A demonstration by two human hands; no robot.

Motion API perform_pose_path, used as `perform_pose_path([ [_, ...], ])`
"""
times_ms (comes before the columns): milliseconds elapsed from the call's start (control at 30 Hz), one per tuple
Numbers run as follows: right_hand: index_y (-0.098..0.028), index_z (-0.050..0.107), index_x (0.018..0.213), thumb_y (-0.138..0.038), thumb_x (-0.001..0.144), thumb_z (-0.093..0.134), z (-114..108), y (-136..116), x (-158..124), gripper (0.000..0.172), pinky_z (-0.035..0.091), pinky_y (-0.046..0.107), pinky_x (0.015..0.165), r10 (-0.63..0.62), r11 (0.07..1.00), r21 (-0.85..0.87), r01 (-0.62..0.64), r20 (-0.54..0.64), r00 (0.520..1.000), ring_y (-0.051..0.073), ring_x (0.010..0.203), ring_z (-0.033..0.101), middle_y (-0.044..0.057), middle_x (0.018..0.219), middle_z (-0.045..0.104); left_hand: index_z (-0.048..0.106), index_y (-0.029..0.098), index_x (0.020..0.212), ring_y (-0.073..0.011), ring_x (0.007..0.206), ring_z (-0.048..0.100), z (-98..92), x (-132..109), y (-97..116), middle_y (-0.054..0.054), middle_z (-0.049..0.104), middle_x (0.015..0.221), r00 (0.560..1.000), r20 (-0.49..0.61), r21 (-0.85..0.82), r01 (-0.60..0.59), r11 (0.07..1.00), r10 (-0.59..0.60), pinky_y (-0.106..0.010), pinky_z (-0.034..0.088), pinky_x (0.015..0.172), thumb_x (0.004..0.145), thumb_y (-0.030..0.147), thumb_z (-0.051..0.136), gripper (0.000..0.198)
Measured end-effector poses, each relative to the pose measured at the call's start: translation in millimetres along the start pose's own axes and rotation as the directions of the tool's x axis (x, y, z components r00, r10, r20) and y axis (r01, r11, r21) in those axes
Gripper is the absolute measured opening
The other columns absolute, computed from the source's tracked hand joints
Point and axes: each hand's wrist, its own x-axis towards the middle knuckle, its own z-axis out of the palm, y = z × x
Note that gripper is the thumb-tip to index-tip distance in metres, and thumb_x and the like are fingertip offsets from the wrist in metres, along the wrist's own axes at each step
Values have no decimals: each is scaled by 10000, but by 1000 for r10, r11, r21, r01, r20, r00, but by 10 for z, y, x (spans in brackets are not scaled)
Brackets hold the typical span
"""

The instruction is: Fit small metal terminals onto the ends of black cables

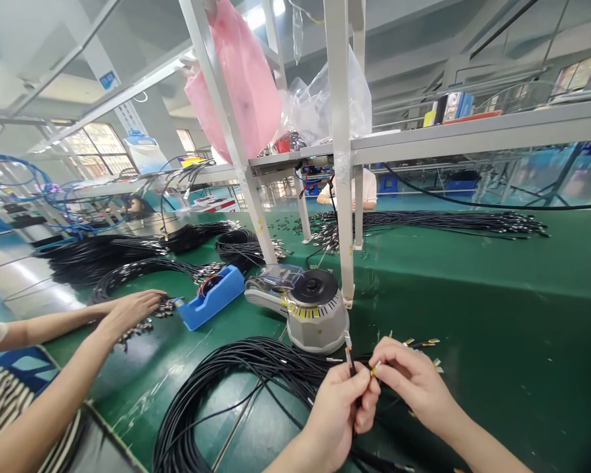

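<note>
My left hand (342, 407) is closed around a black cable (350, 360), whose stripped end with a silver tip points upward. Just right of it, my right hand (414, 378) pinches a small yellow piece (374, 370), which looks like a bit of tape, close to the left fingers. A large coil of black cables (192, 394) lies on the table left of my hands. More cable ends (426, 343) with silver and yellow tips show behind my right hand. The round grey tape dispenser (318, 322) with a black top stands just beyond my hands.
A co-worker's hands (132, 312) are over cable ends at the left. A blue tape holder (211, 299) stands beside them. White shelf posts (342, 197) rise from the green table (522, 368). More cable bundles (448, 222) lie at the back.
</note>
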Motion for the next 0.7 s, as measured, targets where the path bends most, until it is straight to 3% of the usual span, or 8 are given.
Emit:
perform_pose_path([
  [100,-191,503,673,-291,895,425,7,6,-26,256,360,271,546,-43,987,-152,43,4,999,163,583,462,7,650,481,474,113,611,-23,321,260,-26,4,44,44,362,448,987,97,-38,134,990,-130,-191,94,348,728,324,593,269],
  [233,-196,486,678,-302,908,386,-7,3,-26,272,361,277,537,-75,973,-218,81,33,997,167,576,458,11,646,482,463,113,602,-13,322,213,-55,10,115,58,315,445,937,229,-101,294,951,-265,-186,67,357,712,322,609,277],
  [433,-187,549,707,-323,862,455,-110,-49,28,227,403,269,565,30,993,-120,-13,149,988,180,622,506,20,680,535,494,106,609,-31,323,286,-9,30,82,33,384,452,969,161,-24,194,981,-187,-200,111,356,677,316,636,262],
  [567,-200,557,709,-332,827,505,-174,-18,19,184,412,262,566,78,976,-215,-46,141,987,185,601,524,6,646,550,511,108,623,-40,339,333,48,31,65,20,420,475,990,70,26,122,992,-124,-206,137,360,664,301,651,242],
  [700,-219,591,637,-402,800,540,-196,121,-11,251,432,268,526,108,969,-241,-58,201,974,197,551,544,21,589,578,526,100,584,-23,339,287,43,2,107,26,388,455,972,174,15,159,987,-159,-206,112,373,597,309,706,276],
])
